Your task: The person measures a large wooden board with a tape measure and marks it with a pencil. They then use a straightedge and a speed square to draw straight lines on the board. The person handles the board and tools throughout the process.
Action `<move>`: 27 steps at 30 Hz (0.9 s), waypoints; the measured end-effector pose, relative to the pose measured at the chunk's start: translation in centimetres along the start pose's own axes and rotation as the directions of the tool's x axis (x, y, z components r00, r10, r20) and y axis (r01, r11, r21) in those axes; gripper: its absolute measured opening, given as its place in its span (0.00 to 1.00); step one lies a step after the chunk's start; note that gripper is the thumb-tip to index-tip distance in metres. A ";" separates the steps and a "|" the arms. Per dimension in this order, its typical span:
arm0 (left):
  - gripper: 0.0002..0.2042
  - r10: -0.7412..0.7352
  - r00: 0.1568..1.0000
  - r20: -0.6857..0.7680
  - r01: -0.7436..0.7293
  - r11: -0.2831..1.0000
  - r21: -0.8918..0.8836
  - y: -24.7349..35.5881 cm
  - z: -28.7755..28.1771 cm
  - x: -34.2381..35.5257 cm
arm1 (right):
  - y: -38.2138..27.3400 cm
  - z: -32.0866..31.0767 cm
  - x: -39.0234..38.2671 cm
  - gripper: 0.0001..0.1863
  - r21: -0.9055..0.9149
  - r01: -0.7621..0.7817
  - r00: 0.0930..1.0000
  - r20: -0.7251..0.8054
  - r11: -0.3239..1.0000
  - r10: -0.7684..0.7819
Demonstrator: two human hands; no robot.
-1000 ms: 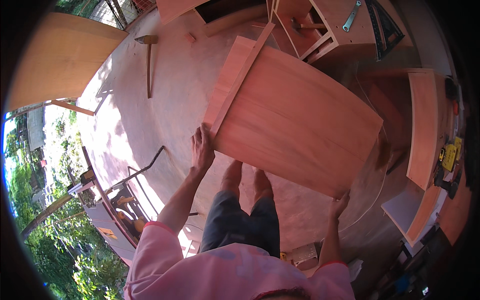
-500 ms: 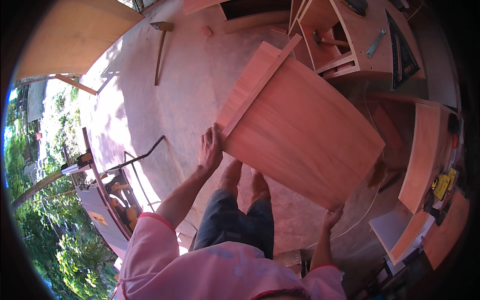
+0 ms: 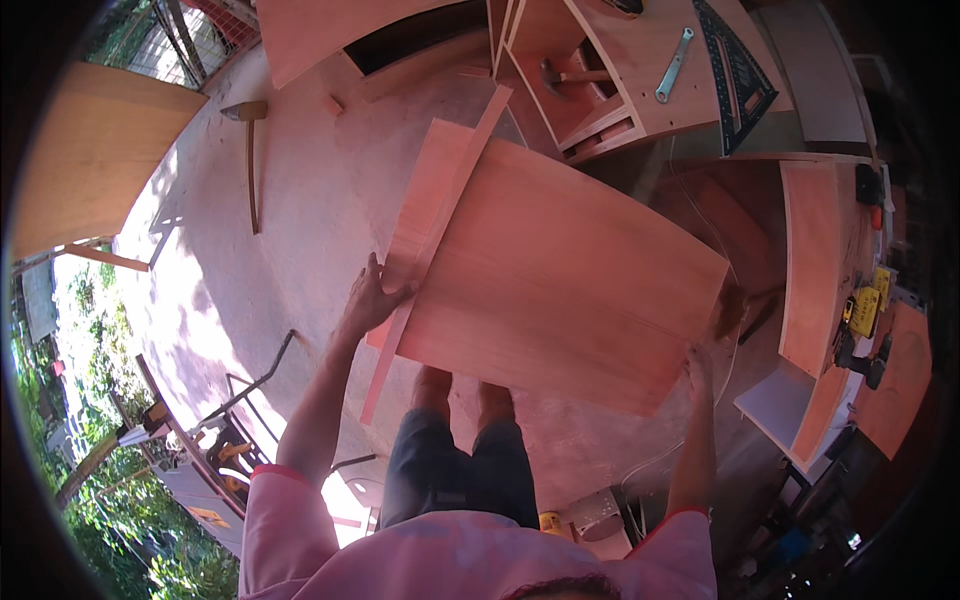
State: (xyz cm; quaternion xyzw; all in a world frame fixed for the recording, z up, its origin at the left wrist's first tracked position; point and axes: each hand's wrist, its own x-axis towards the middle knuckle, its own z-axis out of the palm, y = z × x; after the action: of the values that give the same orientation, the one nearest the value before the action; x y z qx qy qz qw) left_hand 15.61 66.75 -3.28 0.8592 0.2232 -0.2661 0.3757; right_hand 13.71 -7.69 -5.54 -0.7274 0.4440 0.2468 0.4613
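A broad reddish wooden panel [image 3: 560, 280] lies tilted in front of me, above my shins. Across its left part runs a narrow wooden strip [image 3: 450, 215], whose two ends stick out past the panel's far and near edges. My left hand [image 3: 372, 300] grips the panel's left edge, its thumb lying over the strip and its other fingers partly apart. At the right near corner my right hand [image 3: 697, 374] holds the panel's edge; some of its fingers are hidden.
A mallet [image 3: 251, 160] stands on the concrete floor at far left. On a wooden cabinet [image 3: 640, 75] lie a wrench [image 3: 675, 65] and a black triangular square [image 3: 735, 80]; a hammer [image 3: 575, 75] rests inside. At right, a yellow tape measure [image 3: 868, 305] sits by an open wooden box [image 3: 805, 270].
The strip has shifted toward me across the panel and now overhangs its near edge. My left thumb has come over the strip. My right hand has moved up around the panel's corner.
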 end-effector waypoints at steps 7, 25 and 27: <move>0.28 0.127 0.956 -0.266 -0.095 0.987 0.132 8.7 -0.7 13.8 | -5.2 4.4 9.8 0.21 -0.316 0.594 0.657 -0.341 0.740 -0.673; 0.22 0.136 0.888 -0.439 -0.073 0.985 0.157 10.3 1.1 13.7 | -1.7 1.1 11.6 0.17 -0.334 0.423 0.779 -0.341 0.842 -0.527; 0.23 0.124 0.895 -0.429 -0.068 0.987 0.143 10.2 1.0 13.6 | -2.3 1.0 11.4 0.19 -0.317 0.380 0.815 -0.329 0.869 -0.476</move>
State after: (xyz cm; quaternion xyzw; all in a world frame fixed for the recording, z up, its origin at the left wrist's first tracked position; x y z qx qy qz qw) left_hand 31.60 62.20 -6.96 0.9285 0.2420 -0.0612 0.2749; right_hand 21.27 -11.10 -13.71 -0.8930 0.3191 0.0344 0.3154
